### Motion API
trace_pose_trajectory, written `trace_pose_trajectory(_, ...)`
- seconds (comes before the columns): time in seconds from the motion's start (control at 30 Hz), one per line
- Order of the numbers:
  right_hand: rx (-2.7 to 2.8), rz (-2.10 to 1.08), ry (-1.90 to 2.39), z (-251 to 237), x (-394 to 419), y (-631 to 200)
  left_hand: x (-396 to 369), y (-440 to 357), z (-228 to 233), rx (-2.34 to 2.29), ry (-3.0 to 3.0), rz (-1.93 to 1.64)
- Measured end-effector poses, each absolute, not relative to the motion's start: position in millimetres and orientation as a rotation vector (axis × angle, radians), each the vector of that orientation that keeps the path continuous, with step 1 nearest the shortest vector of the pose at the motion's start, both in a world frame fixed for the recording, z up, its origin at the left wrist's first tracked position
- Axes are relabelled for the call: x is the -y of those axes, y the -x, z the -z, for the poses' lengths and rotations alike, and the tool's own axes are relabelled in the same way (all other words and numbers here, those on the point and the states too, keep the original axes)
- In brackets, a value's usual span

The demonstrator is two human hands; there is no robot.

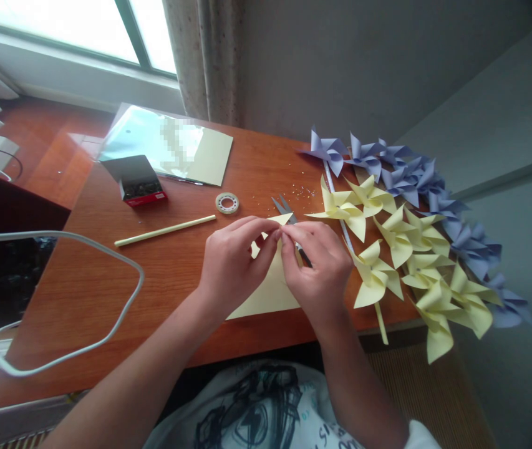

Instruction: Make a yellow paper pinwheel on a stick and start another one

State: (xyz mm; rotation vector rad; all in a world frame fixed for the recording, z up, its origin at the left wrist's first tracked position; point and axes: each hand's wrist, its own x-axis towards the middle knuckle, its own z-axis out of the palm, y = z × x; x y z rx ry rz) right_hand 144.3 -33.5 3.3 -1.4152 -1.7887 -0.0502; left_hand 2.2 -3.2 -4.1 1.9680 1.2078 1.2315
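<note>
My left hand (240,255) and my right hand (319,259) meet at the fingertips over the middle of the desk, both closed in a pinch. Between them is a piece of pale yellow paper (282,218), with a pointed corner showing above the fingers. Most of it is hidden by my hands. Under them, a larger area of yellow paper (266,296) lies on the desk; I cannot tell whether it is the same piece. Scissors (285,207) lie partly behind my right hand, blades pointing away from me.
Yellow pinwheels (375,274) and purple pinwheels (401,168) crowd the right side. A tape roll (227,203), a rolled yellow paper stick (165,231), an opened small box (141,190) and a clear folder (148,140) lie leftward. A white cable (137,287) loops over the desk's left.
</note>
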Motion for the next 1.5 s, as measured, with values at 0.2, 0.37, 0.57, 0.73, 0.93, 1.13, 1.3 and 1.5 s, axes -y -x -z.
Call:
trace_pose_trajectory(0.2,1.752,-0.144,1.397,-13.2,36.1,-145.9,1.7,-2.1,3.8,-1.182,-1.930,-1.291)
trace_pose_trajectory(0.37,1.686,-0.302,1.411,-20.1,37.9,-148.9,1.9,-1.7,1.8,-1.140,-1.948,-1.295)
trace_pose_trajectory(0.57,1.638,-0.397,1.424,-22.5,38.3,-151.6,1.6,-1.1,-1.1,-1.102,-1.924,-1.285)
trace_pose_trajectory(0.73,1.543,-0.562,1.437,-20.7,36.4,-153.3,1.1,-0.8,-0.8,-1.052,-1.876,-1.282)
trace_pose_trajectory(0.93,1.405,-0.768,1.429,-16.2,33.5,-156.0,1.6,-0.4,-2.2,-1.014,-1.874,-1.252)
trace_pose_trajectory(1.13,1.413,-0.792,1.414,-15.9,32.1,-159.4,1.6,-0.5,-2.8,-0.987,-1.894,-1.240)
trace_pose_trajectory(1.3,1.440,-0.785,1.435,-17.3,32.3,-161.4,1.5,-0.6,-3.0,-0.977,-1.907,-1.234)
trace_pose_trajectory(1.5,1.452,-0.780,1.430,-18.7,32.8,-161.5,1.5,0.5,-3.4,-0.992,-1.922,-1.218)
